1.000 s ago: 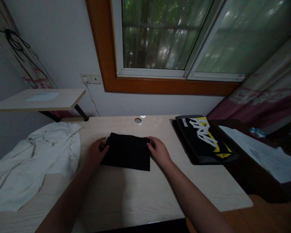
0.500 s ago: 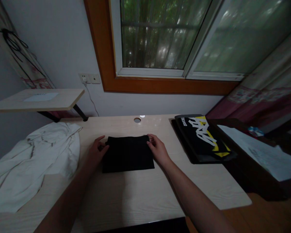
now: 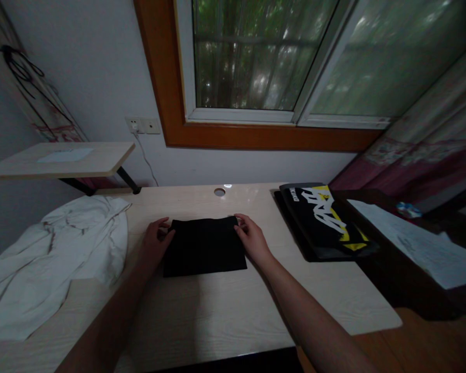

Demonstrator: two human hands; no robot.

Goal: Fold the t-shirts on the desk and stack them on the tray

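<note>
A folded black cloth (image 3: 205,248) lies flat on the pale wooden desk (image 3: 233,311), roughly rectangular, its kind of garment not showing. At its upper left corner is my left hand (image 3: 156,239), thumb resting on the edge and fingers curled beyond it. My right hand (image 3: 253,235) pinches the upper right corner between thumb and fingers. Part of the fingertips on both sides is hidden behind the cloth's edge.
A crumpled white cloth (image 3: 62,248) covers the desk's left side, below a small raised shelf (image 3: 112,158). To the right lies a stack of folded black clothing (image 3: 314,223) with white and yellow print. A cable hole (image 3: 219,192) sits near the wall.
Both hands stay at the cloth's upper corners with almost no movement. The cloth's top edge has shifted very slightly.
</note>
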